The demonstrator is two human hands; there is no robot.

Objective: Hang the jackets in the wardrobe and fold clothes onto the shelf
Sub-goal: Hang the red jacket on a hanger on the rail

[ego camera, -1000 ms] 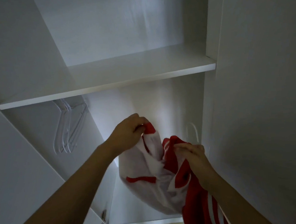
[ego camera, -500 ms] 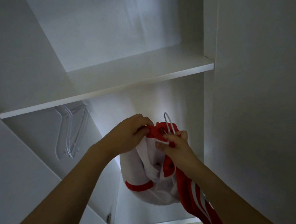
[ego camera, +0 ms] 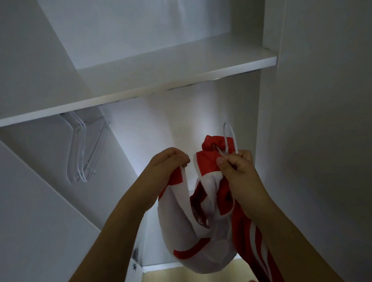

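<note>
Right hand [ego camera: 237,166]: I pinch the neck of a white hanger [ego camera: 230,137] so its hook stays free above the collar.
Left hand [ego camera: 168,164]: I pinch the zipper edge, spreading the front open.
Jacket [ego camera: 200,232]: red and white, dangling between my hands inside the wardrobe, not yet hung.
Spare hangers [ego camera: 82,152]: farther back left, under the shelf [ego camera: 133,96], likely on a rail.
</note>
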